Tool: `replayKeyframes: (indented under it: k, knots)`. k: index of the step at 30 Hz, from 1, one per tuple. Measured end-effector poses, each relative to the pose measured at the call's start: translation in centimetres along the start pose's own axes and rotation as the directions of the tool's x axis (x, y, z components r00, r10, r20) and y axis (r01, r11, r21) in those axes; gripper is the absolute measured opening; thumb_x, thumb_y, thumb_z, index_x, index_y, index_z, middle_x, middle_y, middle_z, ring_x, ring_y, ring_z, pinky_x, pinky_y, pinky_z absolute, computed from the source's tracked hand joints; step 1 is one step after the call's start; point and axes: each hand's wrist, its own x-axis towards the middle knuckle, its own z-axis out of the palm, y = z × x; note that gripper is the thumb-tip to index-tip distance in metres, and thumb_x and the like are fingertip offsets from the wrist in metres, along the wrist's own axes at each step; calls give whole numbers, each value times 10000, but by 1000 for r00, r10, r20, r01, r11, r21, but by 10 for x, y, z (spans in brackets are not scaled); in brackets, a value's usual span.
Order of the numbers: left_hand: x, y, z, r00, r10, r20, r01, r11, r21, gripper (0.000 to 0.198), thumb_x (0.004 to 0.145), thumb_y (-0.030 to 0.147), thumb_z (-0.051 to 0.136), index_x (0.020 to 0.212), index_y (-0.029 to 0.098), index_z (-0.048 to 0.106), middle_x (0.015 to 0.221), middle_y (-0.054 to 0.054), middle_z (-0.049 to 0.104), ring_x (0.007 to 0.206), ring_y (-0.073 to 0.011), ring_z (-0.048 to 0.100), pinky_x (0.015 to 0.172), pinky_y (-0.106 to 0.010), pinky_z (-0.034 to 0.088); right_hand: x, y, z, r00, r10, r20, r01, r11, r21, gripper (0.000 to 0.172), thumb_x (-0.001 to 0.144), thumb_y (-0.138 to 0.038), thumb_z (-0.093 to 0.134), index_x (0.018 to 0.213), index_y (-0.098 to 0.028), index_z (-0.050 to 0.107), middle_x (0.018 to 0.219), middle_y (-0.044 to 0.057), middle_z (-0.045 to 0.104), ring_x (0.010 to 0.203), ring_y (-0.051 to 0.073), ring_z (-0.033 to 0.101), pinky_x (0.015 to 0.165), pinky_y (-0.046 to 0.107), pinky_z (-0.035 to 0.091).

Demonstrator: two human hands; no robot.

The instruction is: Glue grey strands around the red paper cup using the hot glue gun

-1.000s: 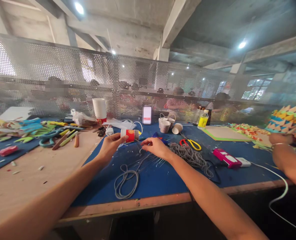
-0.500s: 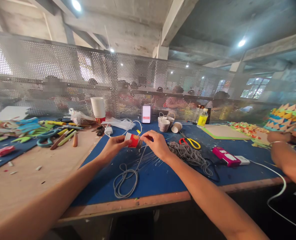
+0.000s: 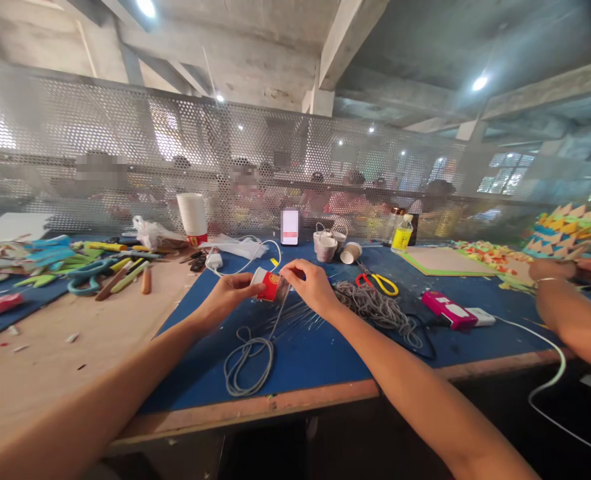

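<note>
My left hand [image 3: 230,293] grips a small red and white paper cup [image 3: 267,285], tilted on its side above the blue mat [image 3: 315,353]. My right hand [image 3: 311,287] is closed at the cup's other end, pinching a grey cord [image 3: 280,312] against it. The cord hangs down from the cup to a loose coil [image 3: 248,360] on the mat near the table's front edge.
A tangle of grey cord [image 3: 380,308], yellow-handled scissors [image 3: 379,283], a pink box [image 3: 448,310], small cups [image 3: 331,247], a white cup stack [image 3: 192,217] and a phone [image 3: 290,227] lie beyond. Tools [image 3: 95,270] clutter the left. Another person's arm [image 3: 570,313] works at the right.
My right hand rose from the mat to the cup and took the cord to it. The cup has turned in my left hand; the cord is lifted taut.
</note>
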Motion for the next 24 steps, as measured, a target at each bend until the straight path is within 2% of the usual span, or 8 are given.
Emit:
replayKeyframes:
  k: [9,19,24]
  knots:
    - [-1,0,0,1000,-10,21,10,1000,-21,235,770,379,782,899,183,787,851,-54,784,725,-191,668,708,-282,484,2,5,0,996,93,0,-93,994,49,194,917,-343,602,854,-204,721,837,17,725,785,155,655,752,246,486]
    - [-4,3,1,997,-61,39,63,996,-68,258,740,414,802,871,194,774,803,-49,777,657,-200,669,651,-296,486,1,6,-1,995,94,-13,-94,996,7,159,909,-311,622,845,-207,724,837,18,719,772,155,650,769,259,489]
    - [-3,3,1,998,-46,38,48,997,-66,254,727,423,812,842,200,774,769,-42,768,655,-201,666,645,-293,489,1,5,-2,995,99,-8,-99,995,-5,159,911,-303,618,841,-207,724,842,17,710,780,150,645,774,256,486]
